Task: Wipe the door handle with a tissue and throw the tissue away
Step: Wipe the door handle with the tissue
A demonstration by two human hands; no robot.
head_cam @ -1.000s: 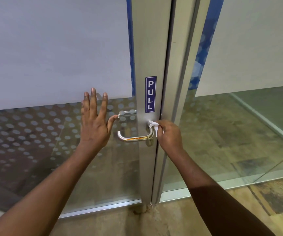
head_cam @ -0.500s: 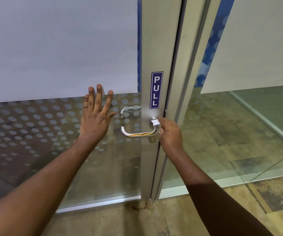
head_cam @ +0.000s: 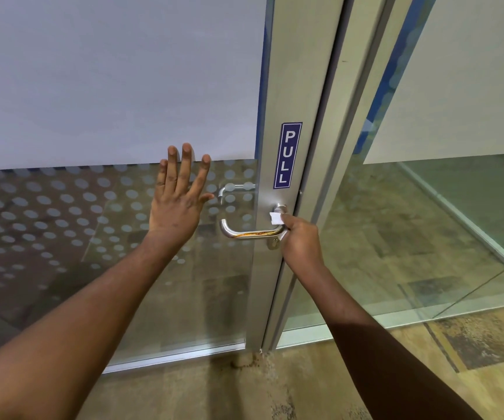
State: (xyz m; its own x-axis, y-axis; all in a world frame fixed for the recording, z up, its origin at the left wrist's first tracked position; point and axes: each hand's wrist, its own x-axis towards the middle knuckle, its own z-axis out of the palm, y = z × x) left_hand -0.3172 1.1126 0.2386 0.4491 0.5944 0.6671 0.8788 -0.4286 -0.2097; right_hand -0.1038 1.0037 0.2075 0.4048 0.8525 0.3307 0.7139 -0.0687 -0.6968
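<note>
Glass door (head_cam: 108, 253) braced by flat, empty left hand (head_cam: 178, 207); right hand (head_cam: 300, 242) pinches tissue (head_cam: 276, 218) on lever handle (head_cam: 250, 233) pivot, apparently mid-wipe. Next: sweep leftward along the bar.

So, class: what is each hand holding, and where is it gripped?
The right hand pinches a white tissue against the handle at its door-side bend. The left hand holds nothing; it lies flat on the glass.
</note>
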